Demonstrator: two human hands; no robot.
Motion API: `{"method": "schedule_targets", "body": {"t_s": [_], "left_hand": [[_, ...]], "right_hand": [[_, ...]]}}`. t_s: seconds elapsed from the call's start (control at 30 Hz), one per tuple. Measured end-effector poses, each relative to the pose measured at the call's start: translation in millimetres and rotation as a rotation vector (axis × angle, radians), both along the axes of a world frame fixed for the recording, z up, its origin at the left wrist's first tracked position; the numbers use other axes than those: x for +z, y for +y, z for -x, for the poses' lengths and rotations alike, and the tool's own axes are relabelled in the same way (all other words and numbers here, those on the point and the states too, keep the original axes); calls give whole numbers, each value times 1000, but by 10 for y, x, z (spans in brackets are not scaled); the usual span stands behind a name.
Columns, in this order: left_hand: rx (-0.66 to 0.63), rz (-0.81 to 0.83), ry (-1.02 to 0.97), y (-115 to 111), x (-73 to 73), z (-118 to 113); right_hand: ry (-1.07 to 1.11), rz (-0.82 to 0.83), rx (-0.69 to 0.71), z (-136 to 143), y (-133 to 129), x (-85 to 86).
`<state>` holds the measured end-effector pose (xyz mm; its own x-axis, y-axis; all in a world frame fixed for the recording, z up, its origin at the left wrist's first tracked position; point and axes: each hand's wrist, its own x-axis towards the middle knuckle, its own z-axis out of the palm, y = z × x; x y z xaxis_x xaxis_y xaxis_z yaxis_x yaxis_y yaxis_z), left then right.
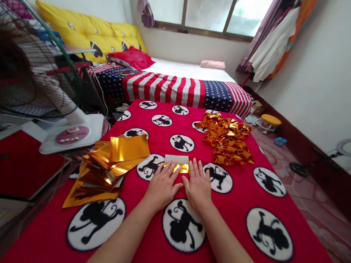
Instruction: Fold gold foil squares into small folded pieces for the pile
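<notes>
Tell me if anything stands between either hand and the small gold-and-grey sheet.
Nothing visible does. The left hand lies partly over the small sheet; the right hand is at its right edge. The stacked gold sheets lie off to the left, the folded gold pieces to the right.

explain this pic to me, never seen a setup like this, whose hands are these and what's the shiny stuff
No machine here: these are a person's bare hands, and the one picture comes from a camera worn on their head. The left hand lies flat over part of a small gold-and-grey sheet; the right hand is flat by its right edge. Neither has a closed grip. Below is a red monkey-print cloth, with loose metallic gold sheets at left and crinkled, folded foil pieces at right.
</notes>
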<state>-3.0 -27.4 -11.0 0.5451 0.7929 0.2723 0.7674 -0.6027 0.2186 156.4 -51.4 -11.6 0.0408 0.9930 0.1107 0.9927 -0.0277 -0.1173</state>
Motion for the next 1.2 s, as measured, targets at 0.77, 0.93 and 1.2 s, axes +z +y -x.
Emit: {"method": "schedule_targets", "body": {"t_s": [0.77, 0.93, 1.2], "left_hand": [[128, 29, -76, 15, 87, -97], [144, 7, -65, 180, 176, -136], [509, 31, -448, 444, 684, 158]], "right_hand": [[540, -162, 252, -535, -366, 381], [342, -160, 225, -569, 156, 278], [349, 227, 808, -114, -268, 527]]}}
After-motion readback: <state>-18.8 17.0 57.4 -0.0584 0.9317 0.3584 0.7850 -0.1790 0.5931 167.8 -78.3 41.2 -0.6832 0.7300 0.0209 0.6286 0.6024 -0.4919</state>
